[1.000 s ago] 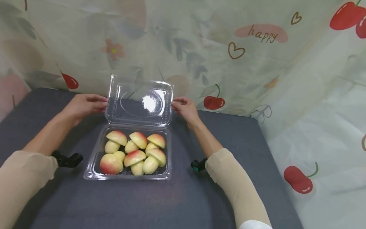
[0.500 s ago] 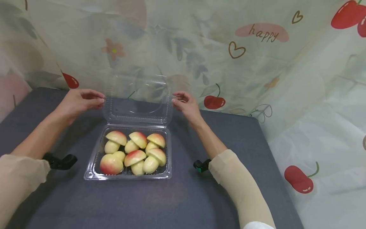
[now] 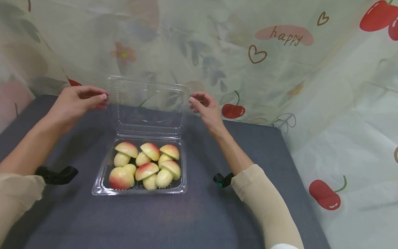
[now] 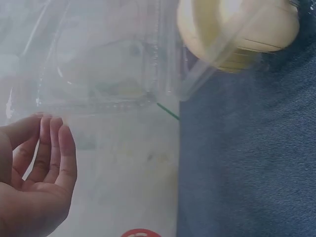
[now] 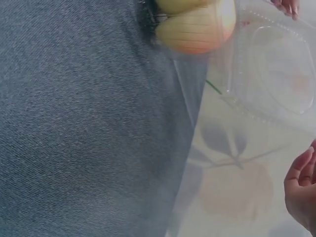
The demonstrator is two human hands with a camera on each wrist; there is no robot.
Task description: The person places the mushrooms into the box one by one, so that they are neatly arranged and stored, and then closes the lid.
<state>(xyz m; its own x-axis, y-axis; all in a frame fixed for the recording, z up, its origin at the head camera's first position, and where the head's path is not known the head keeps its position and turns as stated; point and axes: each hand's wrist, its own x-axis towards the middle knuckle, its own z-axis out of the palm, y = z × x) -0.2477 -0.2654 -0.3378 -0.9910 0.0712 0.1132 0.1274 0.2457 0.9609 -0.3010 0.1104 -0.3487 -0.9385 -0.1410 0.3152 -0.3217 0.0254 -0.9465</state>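
Note:
A clear plastic clamshell container (image 3: 139, 192) stands on the table, its hinged lid (image 3: 149, 103) raised and nearly upright. Several mushroom-shaped pieces (image 3: 121, 178), yellow with red blush, lie in its base in two rows. My left hand (image 3: 77, 100) pinches the lid's left edge between thumb and fingers; in the left wrist view its fingertips (image 4: 54, 129) meet the rim. At the right edge, my right hand (image 3: 208, 110) pinches the lid too, fingers bent. The right wrist view cuts that hand off at the frame's side, so its contact is partly hidden.
The dark grey table (image 3: 199, 221) runs out in front of the container and to both sides. Behind it hangs a pale printed curtain (image 3: 217, 52), close to the raised lid. A black wrist strap (image 3: 57, 175) shows at the left sleeve, another (image 3: 223, 180) at the right.
Both hands have moved up and a little apart along with the lid's edges. The lid has swung, and its top edge now appears higher. The base and its contents stay put.

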